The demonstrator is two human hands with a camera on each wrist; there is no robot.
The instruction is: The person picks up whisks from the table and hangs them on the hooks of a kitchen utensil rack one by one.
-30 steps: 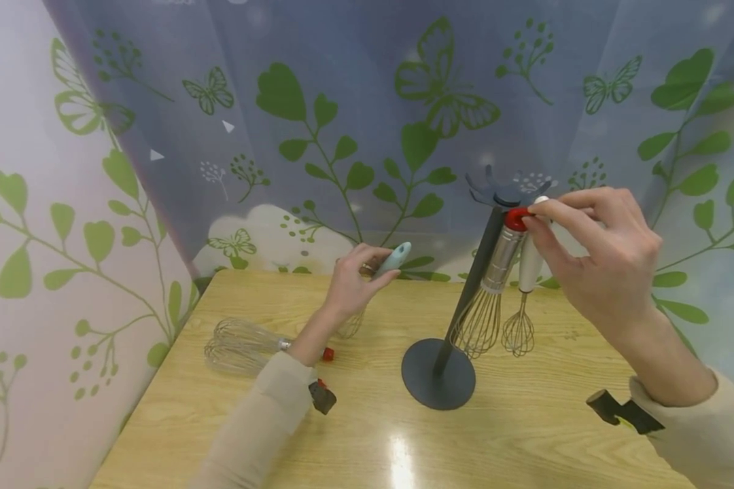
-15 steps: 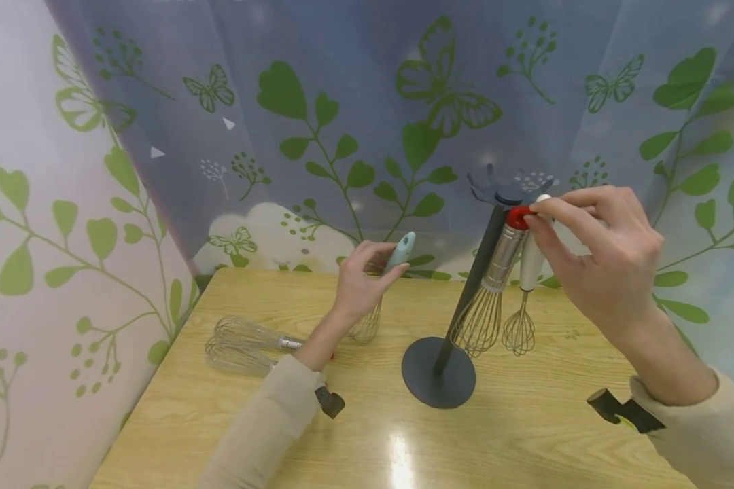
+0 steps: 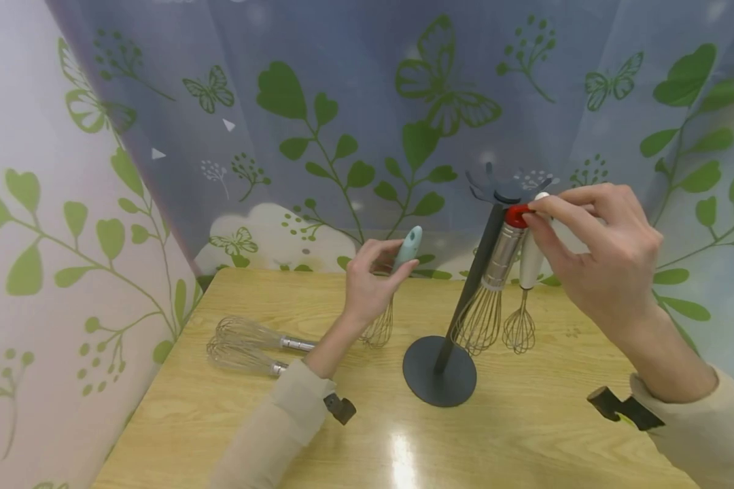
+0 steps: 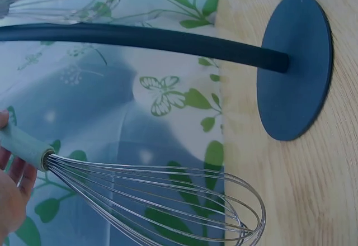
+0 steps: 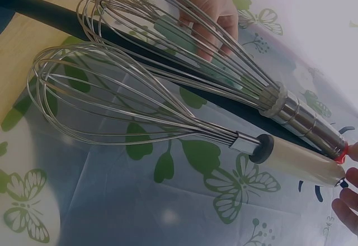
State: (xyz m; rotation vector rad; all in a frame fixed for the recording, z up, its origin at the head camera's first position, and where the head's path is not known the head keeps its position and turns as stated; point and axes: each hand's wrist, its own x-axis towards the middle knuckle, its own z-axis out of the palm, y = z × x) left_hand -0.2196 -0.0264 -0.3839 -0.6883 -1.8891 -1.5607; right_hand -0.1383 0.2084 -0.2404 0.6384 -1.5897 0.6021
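Observation:
My left hand (image 3: 370, 282) grips a whisk by its pale blue-green handle (image 3: 408, 248). Its wire balloon (image 4: 184, 201) hangs downward, left of the dark stand (image 3: 474, 272). With thumb and forefinger, my right hand (image 3: 608, 251) pinches the red end of a metal-handled whisk (image 3: 503, 261) at the stand's top. Just beside it hangs a smaller whisk with a cream handle (image 5: 302, 162), its tip close to my right fingers. The stand has a round base (image 3: 439, 380) and curved hooks (image 3: 483, 190) at the top.
Two more metal-handled whisks (image 3: 245, 343) lie on the left of the wooden table (image 3: 501, 435), partly hidden behind my left forearm. A patterned curtain (image 3: 342, 54) with green leaves and butterflies rises behind the table's back edge.
My left hand has moved right and slightly up with the blue-green whisk, which now stands more upright and nearer the stand. My right hand stays put at the red end.

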